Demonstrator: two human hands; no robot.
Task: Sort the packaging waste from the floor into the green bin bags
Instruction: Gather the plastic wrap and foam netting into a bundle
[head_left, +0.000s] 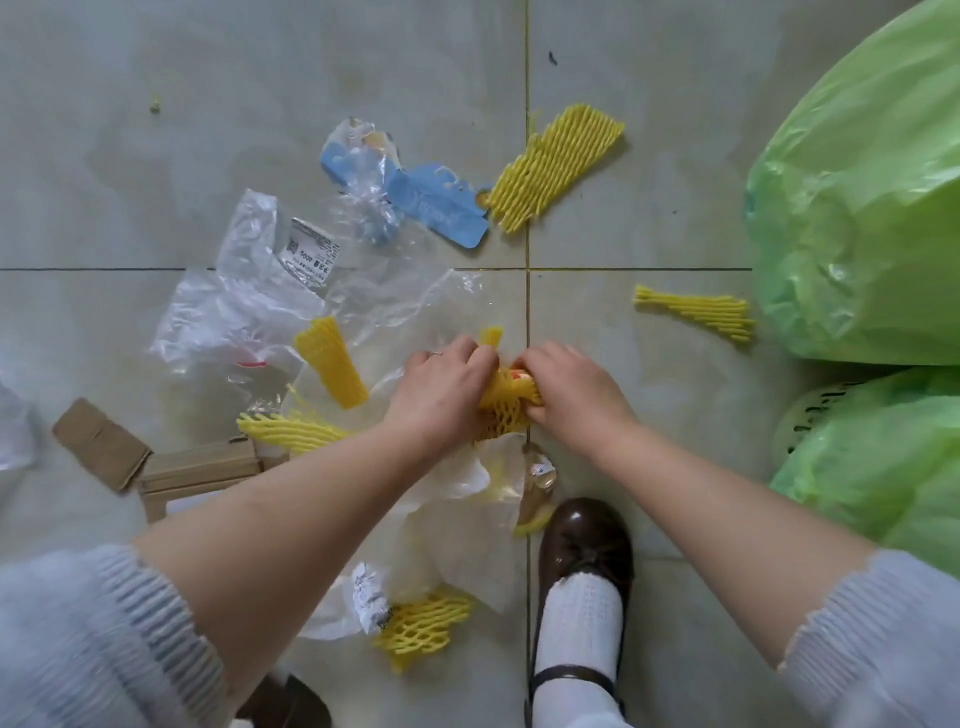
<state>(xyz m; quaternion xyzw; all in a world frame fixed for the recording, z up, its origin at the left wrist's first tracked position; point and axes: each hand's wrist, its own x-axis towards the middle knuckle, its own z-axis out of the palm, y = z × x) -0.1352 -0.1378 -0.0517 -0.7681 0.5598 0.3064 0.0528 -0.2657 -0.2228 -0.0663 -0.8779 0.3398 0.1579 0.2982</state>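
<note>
Two bulging green plastic bin bags (862, 208) stand at the floor's right edge, well apart from the clear crumpled plastic wrappers (244, 306) spread over the middle of the pale tiled floor (130, 156). The step in hand looks like gathering: the left hand (441, 389) and right hand (571, 395) both curl round one yellow foam mesh fruit sleeve (501, 410), bunched between them just over the tile joint. Its long axis runs roughly toward and away from the person. Next it likely needs lifting right, into a bag's mouth.
</note>
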